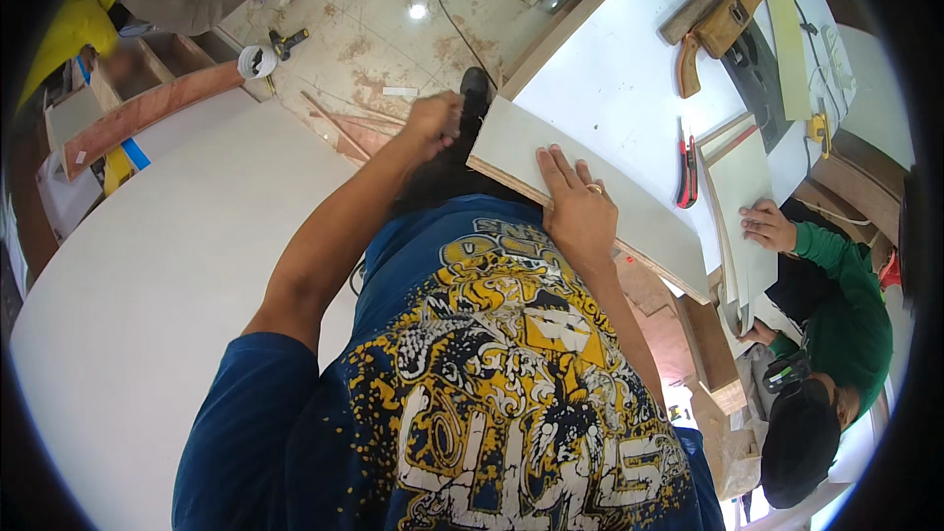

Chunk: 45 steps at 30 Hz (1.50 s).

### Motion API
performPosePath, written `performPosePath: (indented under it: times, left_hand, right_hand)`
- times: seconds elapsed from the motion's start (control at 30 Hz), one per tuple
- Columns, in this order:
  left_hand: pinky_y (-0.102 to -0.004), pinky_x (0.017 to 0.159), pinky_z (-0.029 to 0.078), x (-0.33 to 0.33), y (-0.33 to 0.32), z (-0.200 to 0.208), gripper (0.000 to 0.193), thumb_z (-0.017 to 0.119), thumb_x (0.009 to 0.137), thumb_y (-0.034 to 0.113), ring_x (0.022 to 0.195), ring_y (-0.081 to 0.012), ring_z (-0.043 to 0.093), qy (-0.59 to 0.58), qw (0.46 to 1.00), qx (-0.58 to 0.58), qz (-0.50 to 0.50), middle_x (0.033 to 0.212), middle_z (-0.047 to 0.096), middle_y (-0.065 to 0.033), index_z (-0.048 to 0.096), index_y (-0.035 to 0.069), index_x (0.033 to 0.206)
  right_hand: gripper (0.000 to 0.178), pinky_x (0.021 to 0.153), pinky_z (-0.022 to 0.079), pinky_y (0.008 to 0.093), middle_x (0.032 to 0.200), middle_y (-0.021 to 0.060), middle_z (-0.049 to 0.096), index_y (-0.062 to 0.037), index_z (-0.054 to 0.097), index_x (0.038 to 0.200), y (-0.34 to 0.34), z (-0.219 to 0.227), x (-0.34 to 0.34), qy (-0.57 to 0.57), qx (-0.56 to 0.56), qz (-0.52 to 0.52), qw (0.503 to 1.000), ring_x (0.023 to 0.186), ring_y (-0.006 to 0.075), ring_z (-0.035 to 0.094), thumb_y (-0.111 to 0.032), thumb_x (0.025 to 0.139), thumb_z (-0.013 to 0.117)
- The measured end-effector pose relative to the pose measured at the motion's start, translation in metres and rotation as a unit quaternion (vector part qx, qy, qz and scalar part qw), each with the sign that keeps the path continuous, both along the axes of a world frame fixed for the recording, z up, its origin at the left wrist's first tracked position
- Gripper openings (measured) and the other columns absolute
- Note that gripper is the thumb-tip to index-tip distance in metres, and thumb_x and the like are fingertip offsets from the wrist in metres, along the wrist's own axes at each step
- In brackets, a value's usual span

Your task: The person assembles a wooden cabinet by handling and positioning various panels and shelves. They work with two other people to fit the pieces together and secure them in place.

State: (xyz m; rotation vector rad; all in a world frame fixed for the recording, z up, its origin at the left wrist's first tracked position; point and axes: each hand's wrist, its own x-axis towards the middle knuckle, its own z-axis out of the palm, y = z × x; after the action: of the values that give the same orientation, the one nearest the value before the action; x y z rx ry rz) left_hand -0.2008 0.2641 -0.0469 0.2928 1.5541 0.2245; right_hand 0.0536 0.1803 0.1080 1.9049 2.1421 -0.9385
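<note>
My right hand [582, 208] lies on a pale flat board [644, 228], fingers stretched over its top face. The board rests along the near edge of the white worktable [600, 49], its raw brown edge turned toward me. My left hand [435, 125] is off to the left of the board, in the air, with its fingers curled closed. What it holds, if anything, is too small or hidden to make out. A red and black utility knife [686, 172] lies on the table beyond the board.
A handsaw [685, 64] with a wooden handle and a brown tool pouch [733, 15] lie farther back. At right, a co-worker in green [831, 256] holds thin boards [742, 202]. Another person in yellow [84, 25] is upper left. A large white panel [167, 285] spreads at left.
</note>
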Motion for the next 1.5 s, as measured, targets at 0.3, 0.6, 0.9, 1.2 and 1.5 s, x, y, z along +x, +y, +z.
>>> performPosePath:
  times: [0.3,0.6,0.9,1.2,1.5]
  left_hand:
    - [-0.0234,0.037,0.037,-0.004,0.004,0.184,0.066,0.058,0.098,0.036,0.063,-0.0132,0.06,-0.079,0.995,0.026,-0.058,0.083,0.063,-0.0079,0.044,0.003,0.154]
    - [-0.0257,0.039,0.035,0.025,0.01,0.084,0.055,0.055,0.1,0.027,0.057,-0.0114,0.052,-0.08,0.994,0.057,-0.05,0.082,0.061,-0.0054,0.052,-0.002,0.146]
    - [-0.0266,0.039,0.032,0.01,0.052,0.017,0.038,0.057,0.1,0.035,0.045,-0.0131,0.045,-0.063,0.997,0.019,-0.049,0.075,0.06,-0.0059,0.066,0.004,0.12]
    - [-0.0256,0.037,0.03,0.03,0.016,0.155,0.062,0.056,0.1,0.029,0.043,-0.009,0.039,-0.057,0.993,0.077,-0.066,0.066,0.053,-0.0009,0.046,-0.004,0.151]
    - [-0.0292,0.034,0.029,0.046,0.032,0.105,0.043,0.054,0.099,0.019,0.036,-0.0105,0.037,-0.046,0.991,0.121,-0.015,0.057,0.053,-0.0037,0.059,-0.014,0.127]
  right_hand:
    - [0.066,0.111,0.045,0.0556,0.156,0.0046,0.051,-0.0188,0.05,0.149,0.002,-0.001,-0.003,0.007,-0.016,-0.018,1.0,0.133,0.0402,0.057,-0.008,0.085,0.06]
    - [0.065,0.109,0.046,0.0572,0.156,0.0039,0.051,-0.0189,0.05,0.15,-0.006,-0.006,-0.005,-0.009,-0.008,-0.009,1.0,0.132,0.0407,0.058,-0.009,0.087,0.06]
    - [0.065,0.112,0.045,0.0564,0.158,0.0048,0.048,-0.0197,0.048,0.151,0.006,-0.003,0.009,0.042,-0.038,-0.018,0.998,0.138,0.0365,0.053,-0.011,0.088,0.061]
    - [0.07,0.113,0.043,0.0578,0.159,0.0047,0.047,-0.0211,0.046,0.153,0.012,-0.001,0.004,0.008,-0.057,-0.001,0.998,0.139,0.038,0.052,-0.009,0.086,0.062]
    - [0.068,0.111,0.045,0.0573,0.158,0.0043,0.049,-0.0175,0.048,0.151,0.012,0.005,-0.002,0.01,-0.05,0.003,0.999,0.139,0.0385,0.052,-0.007,0.085,0.063]
